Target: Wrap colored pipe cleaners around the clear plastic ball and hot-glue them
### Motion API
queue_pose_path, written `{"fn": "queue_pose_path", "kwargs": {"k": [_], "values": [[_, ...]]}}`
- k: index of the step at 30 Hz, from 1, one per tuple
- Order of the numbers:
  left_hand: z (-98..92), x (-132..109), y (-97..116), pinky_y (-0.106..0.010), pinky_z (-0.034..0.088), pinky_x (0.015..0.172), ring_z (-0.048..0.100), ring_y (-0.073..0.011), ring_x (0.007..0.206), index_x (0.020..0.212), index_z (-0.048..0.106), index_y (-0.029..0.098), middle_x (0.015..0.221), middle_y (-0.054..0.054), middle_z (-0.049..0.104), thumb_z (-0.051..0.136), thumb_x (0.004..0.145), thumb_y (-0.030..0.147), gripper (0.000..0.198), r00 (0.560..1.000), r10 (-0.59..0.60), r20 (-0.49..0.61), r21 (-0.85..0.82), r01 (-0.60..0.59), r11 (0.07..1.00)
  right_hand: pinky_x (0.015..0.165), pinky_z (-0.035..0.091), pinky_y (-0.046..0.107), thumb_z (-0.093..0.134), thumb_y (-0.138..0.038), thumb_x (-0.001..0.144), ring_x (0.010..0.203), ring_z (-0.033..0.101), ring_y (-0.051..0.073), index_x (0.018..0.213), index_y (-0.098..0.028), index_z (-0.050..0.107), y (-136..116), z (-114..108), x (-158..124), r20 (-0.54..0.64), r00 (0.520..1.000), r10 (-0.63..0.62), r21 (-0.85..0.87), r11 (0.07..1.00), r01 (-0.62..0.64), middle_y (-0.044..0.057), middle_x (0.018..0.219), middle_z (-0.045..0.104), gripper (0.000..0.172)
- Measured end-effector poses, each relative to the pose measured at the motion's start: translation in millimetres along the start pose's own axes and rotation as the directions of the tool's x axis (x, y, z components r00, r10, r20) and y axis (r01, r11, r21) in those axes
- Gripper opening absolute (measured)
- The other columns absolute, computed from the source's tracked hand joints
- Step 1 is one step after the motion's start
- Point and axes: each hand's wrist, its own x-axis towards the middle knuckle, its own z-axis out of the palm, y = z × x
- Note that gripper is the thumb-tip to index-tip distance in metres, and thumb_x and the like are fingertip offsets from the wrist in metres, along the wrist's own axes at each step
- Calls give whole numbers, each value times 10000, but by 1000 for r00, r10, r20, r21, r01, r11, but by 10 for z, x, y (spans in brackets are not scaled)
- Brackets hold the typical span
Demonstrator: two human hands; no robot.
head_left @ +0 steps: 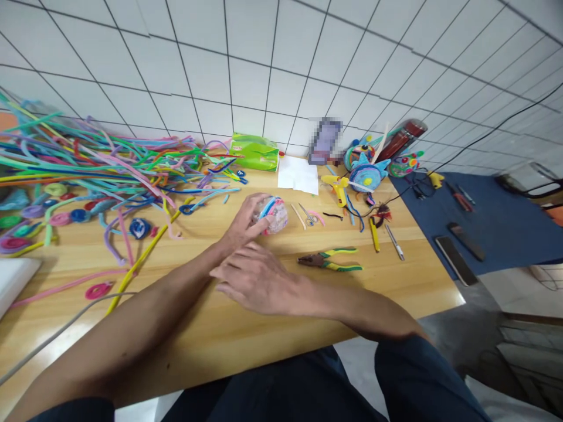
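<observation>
My left hand reaches forward over the wooden table and its fingers are curled onto a small round ball of pink, white and blue pipe cleaners. Crossing in front of that left wrist, my right hand lies flat on the table. Its fingers are stretched out to the left and hold nothing. Pliers with yellow-green handles lie just right of my right hand.
A big heap of coloured pipe cleaners and coiled discs covers the left. Behind are a green packet, white paper, a yellow glue gun, small scissors and craft figures. A blue mat with tools lies right.
</observation>
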Motion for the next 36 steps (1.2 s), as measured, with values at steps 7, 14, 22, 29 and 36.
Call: {"fn": "queue_pose_path", "kwargs": {"k": [7,14,22,29,36], "values": [[-25,-48,25,-592,474,1398,617,-364,1567,1626,570,251,1650,-159,640,647,1120,635,640,999,-43,-9,-3,43,999,931,579,379,656,-284,1176,948,788,219,1209,-195,804,334,-79,-672,-137,968,208,89,976,-197,81,1019,866,176],[-54,-57,-11,-597,470,1393,593,-380,1591,1638,561,254,1669,-166,619,628,1119,682,676,998,-67,7,-51,67,996,888,628,351,696,-281,1148,896,831,199,1145,-223,817,546,-274,-1034,-254,897,362,209,926,-314,63,995,899,134],[-4,-36,43,-595,512,1350,611,-385,1558,1617,569,254,1635,-170,621,685,1059,750,755,997,-72,0,-84,72,994,842,638,359,654,-345,1088,872,846,228,1067,-259,859,736,-336,-1176,-119,760,639,376,738,-561,45,934,889,223],[-17,-30,84,-590,509,1357,613,-376,1551,1619,559,272,1640,-156,624,699,1078,680,692,995,-94,22,-46,95,994,776,509,392,681,-465,1018,921,809,319,1074,-251,895,1453,-1074,-1915,-160,203,966,-182,174,-968,120,1016,894,308],[-25,-25,94,-609,549,1330,640,-368,1515,1613,558,282,1618,-143,651,698,1078,626,651,997,-74,23,-5,74,997,809,497,393,637,-485,1061,1050,794,341,1209,-173,879,1788,-1122,-2186,-72,-85,994,-367,-105,-924,213,1200,873,422]]}}
